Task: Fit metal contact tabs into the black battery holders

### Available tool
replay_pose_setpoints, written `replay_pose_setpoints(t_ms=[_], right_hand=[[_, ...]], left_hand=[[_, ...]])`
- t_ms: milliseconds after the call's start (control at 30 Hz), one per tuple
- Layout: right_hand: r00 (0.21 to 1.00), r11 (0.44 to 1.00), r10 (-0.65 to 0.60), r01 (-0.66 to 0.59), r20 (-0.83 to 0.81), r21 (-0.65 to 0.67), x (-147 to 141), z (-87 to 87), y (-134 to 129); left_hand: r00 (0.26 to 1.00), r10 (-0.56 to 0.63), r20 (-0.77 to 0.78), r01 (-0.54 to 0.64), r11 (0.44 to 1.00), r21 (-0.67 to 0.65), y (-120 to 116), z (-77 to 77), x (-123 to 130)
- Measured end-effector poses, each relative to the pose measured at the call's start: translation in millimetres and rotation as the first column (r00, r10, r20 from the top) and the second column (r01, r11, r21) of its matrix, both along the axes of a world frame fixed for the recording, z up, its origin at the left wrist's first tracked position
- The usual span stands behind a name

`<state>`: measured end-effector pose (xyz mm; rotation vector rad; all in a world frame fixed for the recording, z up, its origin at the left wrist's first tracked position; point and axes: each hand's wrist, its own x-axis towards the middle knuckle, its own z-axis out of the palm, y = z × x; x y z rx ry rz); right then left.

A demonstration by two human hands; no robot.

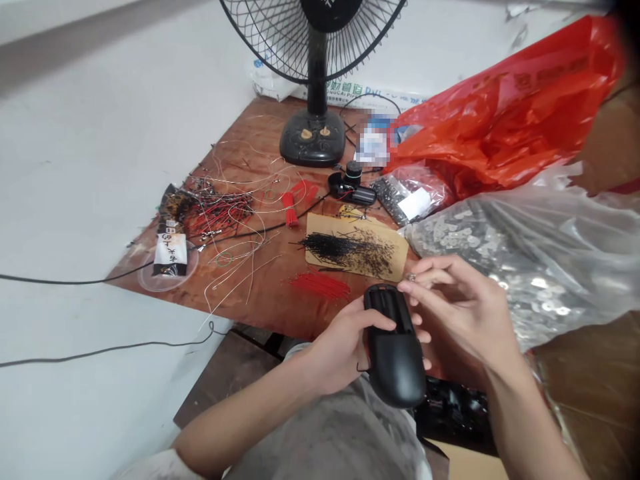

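A black oblong plastic housing (399, 370) with an open slotted upper part is held in my left hand (340, 347). The left thumb lies over the slots, and other left fingertips show past the housing's right side. My right hand (463, 307) is beside the housing's upper right, thumb and index finger pinched on a small metal piece (411, 277). Beyond the hands, a pile of black wires (335, 248) lies on a brown cardboard piece (315, 227). Short red wires (323, 285) lie just in front of it.
A black fan (313, 140) stands at the back of the reddish-brown table (260, 303). Tangled wires (225, 210) and a round plastic lid (150, 279) are at left. A red bag (520, 113) and a clear bag of metal pieces (540, 260) are at right.
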<state>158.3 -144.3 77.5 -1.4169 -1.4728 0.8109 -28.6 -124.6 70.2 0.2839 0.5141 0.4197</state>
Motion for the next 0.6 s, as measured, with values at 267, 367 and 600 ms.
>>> replay_pose_setpoints(t_ms=[267, 367, 600], right_hand=[[0.998, 0.997, -0.04, 0.037, 0.057, 0.06, 4.1, -2.9, -2.7], [0.988, 0.997, -0.012, -0.001, 0.155, 0.079, 5.5, -2.1, -5.0], [0.993, 0.999, 0.006, -0.011, 0.115, 0.039, 3.6, -2.1, -9.0]], left_hand=[[0.999, -0.02, 0.042, 0.02, 1.0, -0.013, -0.4, 0.9, -3.8], [0.999, -0.032, 0.029, 0.032, 0.999, -0.001, 0.2, 1.2, -4.2], [0.999, -0.039, 0.0, 0.039, 0.999, -0.02, -0.7, 2.1, -4.0]])
